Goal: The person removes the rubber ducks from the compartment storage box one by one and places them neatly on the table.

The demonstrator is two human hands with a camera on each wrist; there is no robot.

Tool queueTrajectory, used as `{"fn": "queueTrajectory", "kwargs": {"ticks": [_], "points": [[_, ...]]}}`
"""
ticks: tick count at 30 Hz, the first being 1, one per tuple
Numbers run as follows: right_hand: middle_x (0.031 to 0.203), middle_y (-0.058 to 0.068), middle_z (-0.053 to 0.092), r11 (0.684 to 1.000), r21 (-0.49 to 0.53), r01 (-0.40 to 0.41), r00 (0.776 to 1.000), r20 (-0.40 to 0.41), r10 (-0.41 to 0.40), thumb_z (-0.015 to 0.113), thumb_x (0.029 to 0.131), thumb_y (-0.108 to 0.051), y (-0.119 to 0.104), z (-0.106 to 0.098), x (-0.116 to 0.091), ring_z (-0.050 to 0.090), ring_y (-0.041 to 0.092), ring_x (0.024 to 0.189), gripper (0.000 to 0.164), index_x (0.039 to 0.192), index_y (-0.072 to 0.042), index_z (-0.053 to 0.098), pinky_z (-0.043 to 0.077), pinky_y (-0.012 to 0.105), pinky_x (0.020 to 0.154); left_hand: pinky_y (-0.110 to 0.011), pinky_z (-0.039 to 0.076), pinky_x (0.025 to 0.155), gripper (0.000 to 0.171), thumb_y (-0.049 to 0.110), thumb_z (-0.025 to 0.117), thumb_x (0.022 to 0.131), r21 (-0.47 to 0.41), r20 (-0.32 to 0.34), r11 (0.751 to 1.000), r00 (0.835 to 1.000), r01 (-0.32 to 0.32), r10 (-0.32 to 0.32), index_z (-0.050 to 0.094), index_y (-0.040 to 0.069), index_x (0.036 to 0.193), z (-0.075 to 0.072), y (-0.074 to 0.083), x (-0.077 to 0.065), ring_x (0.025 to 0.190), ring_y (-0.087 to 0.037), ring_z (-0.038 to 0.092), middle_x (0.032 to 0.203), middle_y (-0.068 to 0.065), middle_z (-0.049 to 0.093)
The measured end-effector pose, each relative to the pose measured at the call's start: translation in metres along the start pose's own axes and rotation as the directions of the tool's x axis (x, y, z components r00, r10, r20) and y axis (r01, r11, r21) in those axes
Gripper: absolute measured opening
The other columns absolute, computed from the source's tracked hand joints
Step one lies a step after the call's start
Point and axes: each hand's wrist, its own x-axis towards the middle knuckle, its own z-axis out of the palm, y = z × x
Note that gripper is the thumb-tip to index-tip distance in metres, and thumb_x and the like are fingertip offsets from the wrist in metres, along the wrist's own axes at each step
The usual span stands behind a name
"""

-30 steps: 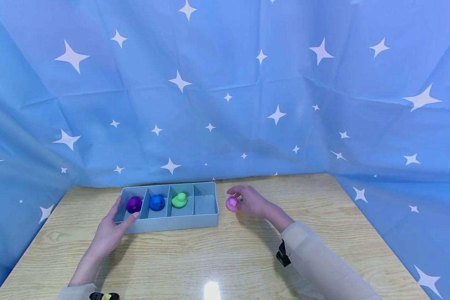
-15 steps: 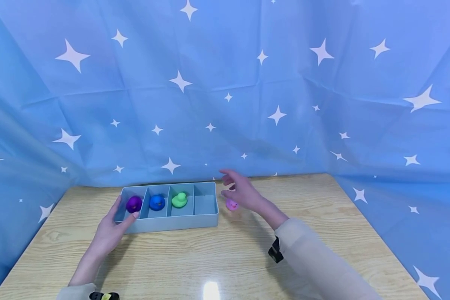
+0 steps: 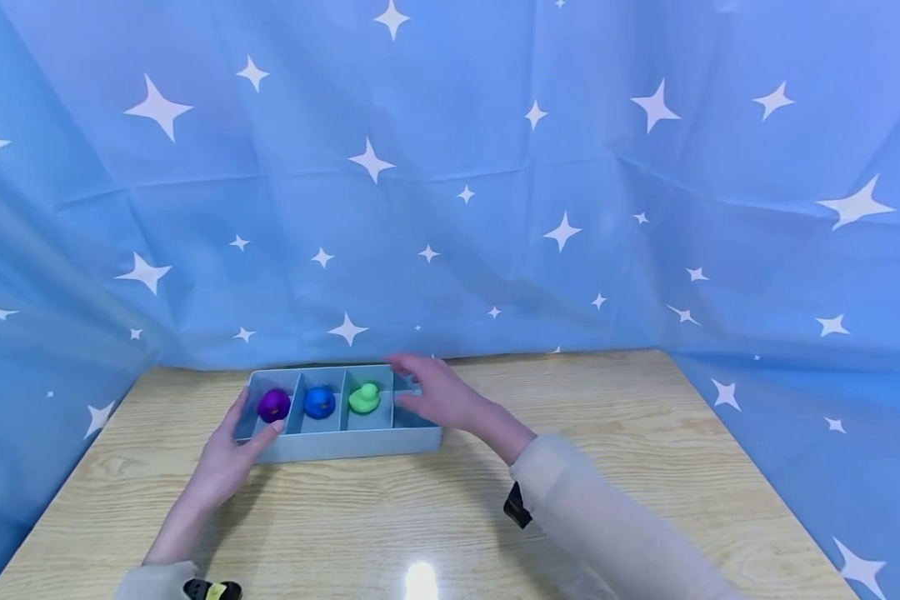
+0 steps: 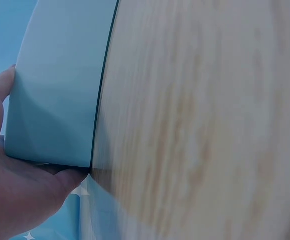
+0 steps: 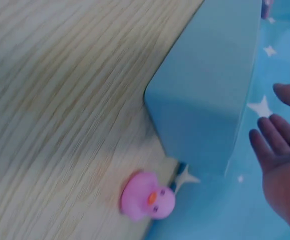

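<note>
A light blue divided box stands on the table. A purple rubber duck, a blue rubber duck and a green rubber duck each sit in their own compartment, left to right. My left hand grips the box's left end, thumb at the front rim. Over the rightmost compartment hovers my right hand, fingers loosely spread, holding nothing. On the table just beyond the box's right end, a pink rubber duck shows in the right wrist view; in the head view my right hand hides it.
The wooden table runs back to a blue curtain with white stars. The same curtain covers both sides. Black bands show at both wrists.
My right hand has let go of the pink duck, lifted and moved left over the box's rightmost compartment. The left hand keeps its hold. The head view has shifted slightly.
</note>
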Motion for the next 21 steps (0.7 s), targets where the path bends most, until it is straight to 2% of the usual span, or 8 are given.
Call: {"fn": "queueTrajectory", "kwargs": {"ticks": [4,6,8,14,18,21], "points": [[0.147,0.014,0.056,1.000,-0.011,0.000,1.000,0.019,0.000,0.070,0.098,-0.010,-0.009,0.009,0.011,0.056,0.025,0.132,0.057,0.151,-0.004,0.049,0.038,0.045,0.116,-0.074,0.016,0.114,0.103,0.056,0.058,0.101,-0.004,-0.006,1.000,1.000,-0.015,0.015,-0.012,0.012,0.164,0.000,0.000,0.000,0.150,-0.056,0.003,0.166,-0.031,-0.002],[0.147,0.012,0.056,1.000,-0.017,0.000,1.000,0.031,0.000,0.070,0.098,-0.008,-0.012,0.014,0.017,0.055,0.024,0.132,0.056,0.150,-0.004,0.050,0.045,0.038,0.111,-0.074,0.016,0.114,0.103,0.054,0.058,0.102,-0.004,-0.013,1.000,1.000,-0.021,0.021,-0.011,0.011,0.164,0.000,0.000,0.000,0.150,-0.056,0.003,0.166,-0.032,-0.002],[0.147,0.010,0.057,0.999,-0.039,-0.005,0.999,0.045,0.007,0.070,0.098,-0.008,-0.015,0.018,0.022,0.055,0.023,0.133,0.055,0.149,-0.004,0.052,0.045,0.036,0.110,-0.074,0.015,0.114,0.103,0.054,0.058,0.102,-0.007,-0.012,1.000,1.000,-0.015,0.015,-0.012,0.011,0.164,-0.001,0.000,-0.001,0.150,-0.055,0.003,0.167,-0.031,-0.002],[0.145,0.008,0.059,0.994,-0.109,-0.027,0.997,0.073,0.035,0.071,0.097,-0.006,-0.015,0.027,0.033,0.055,0.023,0.134,0.053,0.147,-0.004,0.054,0.044,0.035,0.111,-0.073,0.016,0.115,0.103,0.054,0.059,0.101,-0.015,-0.005,1.000,1.000,0.001,-0.001,-0.012,0.013,0.164,-0.001,0.001,-0.001,0.150,-0.055,0.004,0.167,-0.030,-0.001],[0.144,0.008,0.060,0.977,-0.209,-0.031,0.995,0.085,0.050,0.073,0.096,-0.007,-0.009,0.034,0.038,0.054,0.024,0.135,0.052,0.145,-0.005,0.057,0.044,0.034,0.111,-0.072,0.017,0.115,0.103,0.054,0.059,0.101,-0.015,-0.007,1.000,1.000,-0.002,0.002,-0.011,0.012,0.164,-0.001,0.000,0.000,0.150,-0.055,0.005,0.167,-0.031,0.000],[0.142,0.009,0.062,0.968,-0.247,-0.034,0.995,0.088,0.057,0.074,0.094,-0.007,-0.007,0.037,0.041,0.055,0.025,0.134,0.051,0.143,-0.004,0.059,0.044,0.035,0.111,-0.072,0.018,0.115,0.103,0.055,0.059,0.101,-0.016,-0.007,1.000,1.000,-0.007,0.007,-0.011,0.013,0.164,-0.001,-0.001,0.000,0.150,-0.055,0.006,0.166,-0.032,0.001]]}}
